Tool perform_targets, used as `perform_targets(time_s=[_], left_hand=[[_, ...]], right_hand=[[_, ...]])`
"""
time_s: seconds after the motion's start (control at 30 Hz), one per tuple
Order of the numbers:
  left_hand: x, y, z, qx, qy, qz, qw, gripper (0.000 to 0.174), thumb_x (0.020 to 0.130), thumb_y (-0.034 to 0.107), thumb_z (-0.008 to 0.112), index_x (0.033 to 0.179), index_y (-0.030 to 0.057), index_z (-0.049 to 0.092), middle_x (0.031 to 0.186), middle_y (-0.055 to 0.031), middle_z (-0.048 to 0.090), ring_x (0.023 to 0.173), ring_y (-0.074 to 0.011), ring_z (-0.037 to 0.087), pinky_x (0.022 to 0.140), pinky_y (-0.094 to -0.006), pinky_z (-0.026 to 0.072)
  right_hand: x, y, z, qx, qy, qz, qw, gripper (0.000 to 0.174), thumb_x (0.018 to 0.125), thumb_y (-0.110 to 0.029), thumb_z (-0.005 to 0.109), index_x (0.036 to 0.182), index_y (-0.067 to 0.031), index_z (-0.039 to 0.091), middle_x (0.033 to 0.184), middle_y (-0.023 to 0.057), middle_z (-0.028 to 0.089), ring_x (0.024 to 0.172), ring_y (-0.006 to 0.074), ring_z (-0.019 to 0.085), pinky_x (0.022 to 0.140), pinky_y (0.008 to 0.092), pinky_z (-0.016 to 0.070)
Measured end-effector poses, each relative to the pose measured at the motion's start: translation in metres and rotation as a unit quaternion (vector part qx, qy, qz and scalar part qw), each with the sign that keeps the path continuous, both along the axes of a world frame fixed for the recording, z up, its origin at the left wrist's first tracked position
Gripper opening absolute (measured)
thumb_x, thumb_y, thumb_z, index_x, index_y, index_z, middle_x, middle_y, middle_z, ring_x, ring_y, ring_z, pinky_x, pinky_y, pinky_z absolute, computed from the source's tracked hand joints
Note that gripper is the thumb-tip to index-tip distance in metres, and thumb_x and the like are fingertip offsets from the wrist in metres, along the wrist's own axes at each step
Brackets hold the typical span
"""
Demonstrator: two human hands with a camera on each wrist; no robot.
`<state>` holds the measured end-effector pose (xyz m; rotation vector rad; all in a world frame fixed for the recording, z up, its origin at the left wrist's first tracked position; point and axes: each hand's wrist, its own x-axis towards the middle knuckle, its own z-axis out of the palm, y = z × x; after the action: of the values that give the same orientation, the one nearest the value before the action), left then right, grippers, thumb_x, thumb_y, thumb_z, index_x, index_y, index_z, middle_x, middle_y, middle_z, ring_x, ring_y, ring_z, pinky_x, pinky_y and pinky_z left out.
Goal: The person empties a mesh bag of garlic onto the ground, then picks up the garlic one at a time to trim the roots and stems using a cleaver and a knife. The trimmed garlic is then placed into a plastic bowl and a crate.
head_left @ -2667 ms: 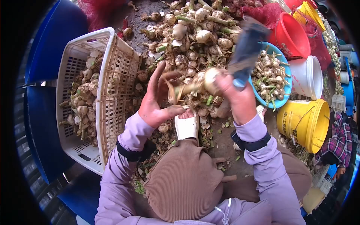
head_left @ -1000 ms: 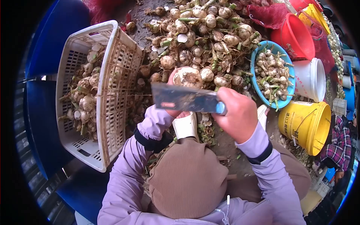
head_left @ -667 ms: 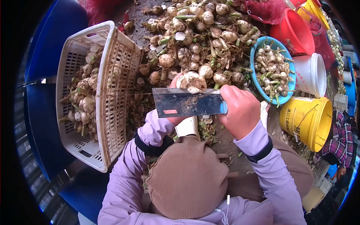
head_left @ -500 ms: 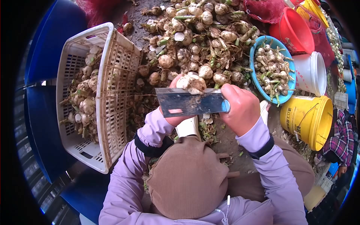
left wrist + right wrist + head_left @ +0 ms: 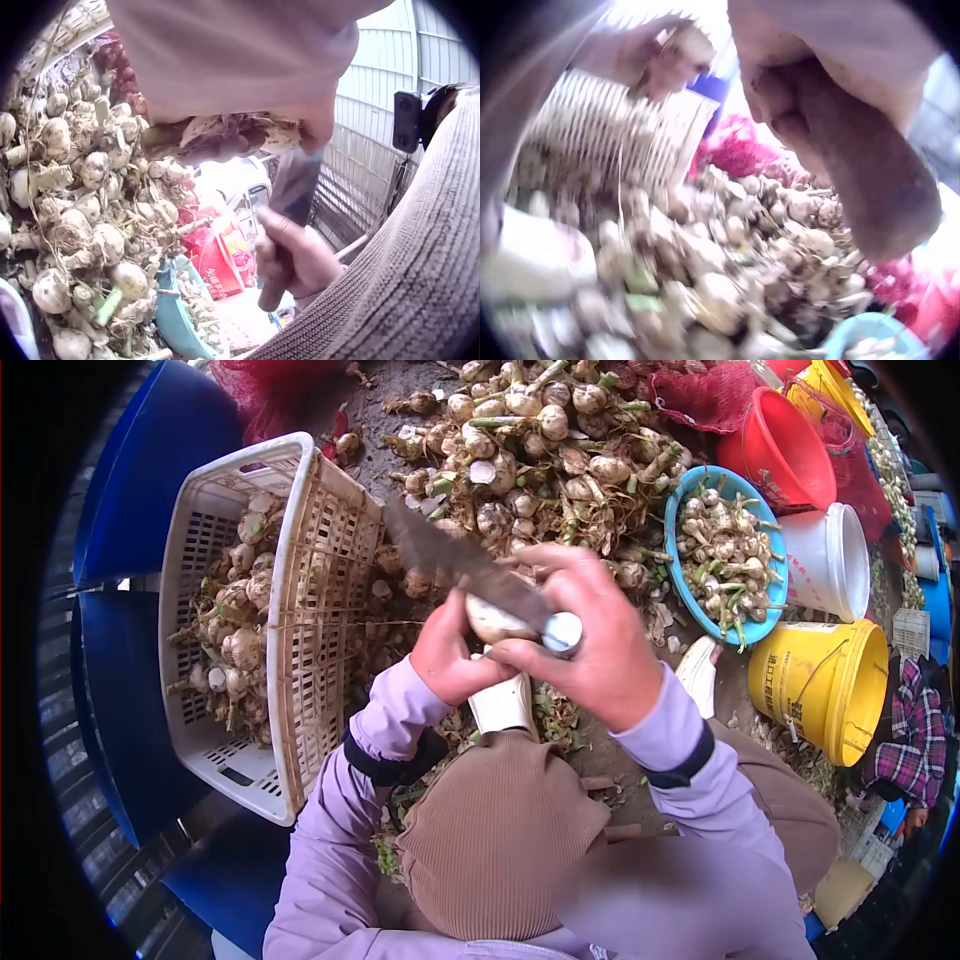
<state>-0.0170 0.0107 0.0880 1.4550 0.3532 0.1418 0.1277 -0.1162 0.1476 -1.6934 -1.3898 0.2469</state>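
Observation:
In the head view the left hand point(image 5: 455, 655) holds a pale garlic bulb point(image 5: 492, 622) over the shoes. Curled around the round handle point(image 5: 563, 633) of a wide-bladed knife, the right hand point(image 5: 605, 650) is close on the bulb's right. The dirty blade point(image 5: 450, 555) slants up and left across the bulb's top; contact cannot be told. The left wrist view shows the bulb's rough, rooty side point(image 5: 232, 139) under the left hand point(image 5: 240, 60), and the right hand point(image 5: 304, 262) below. In the blurred right wrist view, the right hand point(image 5: 817, 82) grips the handle point(image 5: 870, 172).
A heap of garlic point(image 5: 540, 470) lies ahead. At left stands a white crate point(image 5: 300, 660) part-filled with garlic. To the right are a blue basin point(image 5: 672, 550) of smaller bulbs, a yellow bucket point(image 5: 800, 680), white bucket point(image 5: 820, 565) and red bucket point(image 5: 775, 445). Another person's plaid sleeve point(image 5: 912, 730) shows far right.
The knife has swung from nearly level in front of the bulb to a steep slant above it. The right hand has moved left, closer to the left hand, and the bulb has turned.

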Motion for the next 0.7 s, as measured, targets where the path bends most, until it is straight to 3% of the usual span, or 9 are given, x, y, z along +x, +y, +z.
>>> perform_targets(time_s=[0.03, 0.07, 0.13, 0.2, 0.3, 0.37, 0.47, 0.53, 0.7], left_hand=[[0.005, 0.006, -0.007, 0.215, -0.090, -0.021, 0.972, 0.097, 0.066, 0.019, 0.085, 0.143, 0.0018, 0.029, 0.135, -0.0175, 0.048, 0.127, -0.0258, 0.047, 0.105, -0.0384, 0.0370], [0.002, 0.005, -0.005, 0.216, -0.088, -0.019, 0.972, 0.097, 0.066, 0.019, 0.085, 0.143, 0.0018, 0.029, 0.135, -0.0175, 0.048, 0.127, -0.0258, 0.047, 0.105, -0.0384, 0.0370], [-0.007, 0.004, -0.001, -0.040, -0.110, 0.105, 0.988, 0.100, 0.064, 0.023, 0.086, 0.145, 0.0056, 0.030, 0.140, -0.0197, 0.044, 0.130, -0.0301, 0.042, 0.109, -0.0423, 0.0328], [-0.008, 0.002, -0.007, -0.051, -0.143, 0.139, 0.979, 0.085, 0.076, 0.027, 0.079, 0.145, 0.0089, 0.033, 0.141, -0.0188, 0.043, 0.131, -0.0311, 0.041, 0.110, -0.0444, 0.0315], [0.008, -0.006, -0.007, 0.012, -0.208, 0.118, 0.971, 0.036, 0.098, 0.019, 0.051, 0.131, 0.0045, 0.047, 0.137, -0.0161, 0.047, 0.132, -0.0283, 0.040, 0.109, -0.0419, 0.0326], [0.002, -0.003, -0.008, -0.039, -0.171, 0.160, 0.971, 0.028, 0.098, 0.017, 0.052, 0.122, 0.0029, 0.052, 0.122, -0.0114, 0.058, 0.110, -0.0250, 0.056, 0.096, -0.0371, 0.0437], [-0.003, 0.000, 0.005, -0.101, -0.092, 0.193, 0.972, 0.024, 0.096, 0.014, 0.056, 0.116, 0.0009, 0.055, 0.107, -0.0078, 0.064, 0.084, -0.0199, 0.062, 0.077, -0.0333, 0.0507], [-0.009, 0.005, 0.000, 0.281, -0.085, 0.086, 0.952, 0.021, 0.092, 0.011, 0.060, 0.110, -0.0004, 0.058, 0.095, -0.0087, 0.065, 0.081, -0.0186, 0.061, 0.074, -0.0323, 0.0499], [-0.019, -0.002, 0.037, 0.230, 0.031, 0.091, 0.968, 0.029, 0.086, 0.011, 0.065, 0.113, 0.0017, 0.058, 0.098, -0.0173, 0.064, 0.088, -0.0307, 0.064, 0.075, -0.0361, 0.0508]], right_hand=[[-0.001, 0.003, -0.008, -0.001, 0.032, 0.020, 0.999, 0.034, 0.075, -0.024, 0.077, 0.090, 0.0009, 0.059, 0.101, 0.0130, 0.060, 0.091, 0.0279, 0.063, 0.076, 0.0350, 0.0513], [-0.003, 0.002, -0.012, -0.001, 0.033, 0.022, 0.999, 0.034, 0.075, -0.024, 0.077, 0.090, 0.0009, 0.059, 0.101, 0.0130, 0.060, 0.091, 0.0279, 0.063, 0.076, 0.0350, 0.0513], [-0.001, -0.001, -0.016, -0.068, 0.308, -0.113, 0.942, 0.032, 0.079, -0.021, 0.076, 0.097, 0.0018, 0.062, 0.104, 0.0098, 0.062, 0.089, 0.0190, 0.064, 0.072, 0.0315, 0.0522], [0.002, -0.001, 0.000, -0.003, 0.569, -0.122, 0.813, 0.027, 0.087, -0.022, 0.070, 0.102, 0.0002, 0.064, 0.096, 0.0059, 0.067, 0.078, 0.0112, 0.064, 0.064, 0.0257, 0.0508], [-0.010, -0.002, -0.015, -0.006, 0.628, -0.143, 0.765, 0.025, 0.086, -0.025, 0.071, 0.094, -0.0022, 0.063, 0.083, 0.0048, 0.066, 0.073, 0.0109, 0.063, 0.060, 0.0291, 0.0504], [0.002, -0.016, -0.023, -0.165, 0.270, -0.150, 0.937, 0.024, 0.081, -0.022, 0.074, 0.088, -0.0048, 0.059, 0.075, 0.0092, 0.064, 0.068, 0.0181, 0.065, 0.057, 0.0352, 0.0499], [0.007, -0.025, 0.009, -0.172, -0.012, -0.089, 0.981, 0.024, 0.075, -0.018, 0.074, 0.086, -0.0062, 0.057, 0.071, 0.0131, 0.060, 0.067, 0.0288, 0.065, 0.057, 0.0395, 0.0492], [-0.001, -0.020, 0.017, -0.181, -0.030, -0.080, 0.980, 0.022, 0.073, -0.017, 0.073, 0.083, -0.0075, 0.055, 0.073, 0.0134, 0.062, 0.069, 0.0347, 0.063, 0.056, 0.0416, 0.0485], [0.017, -0.029, -0.013, -0.245, -0.037, -0.088, 0.965, 0.019, 0.079, -0.020, 0.070, 0.082, -0.0071, 0.056, 0.072, 0.0158, 0.063, 0.069, 0.0356, 0.064, 0.056, 0.0428, 0.0485]])
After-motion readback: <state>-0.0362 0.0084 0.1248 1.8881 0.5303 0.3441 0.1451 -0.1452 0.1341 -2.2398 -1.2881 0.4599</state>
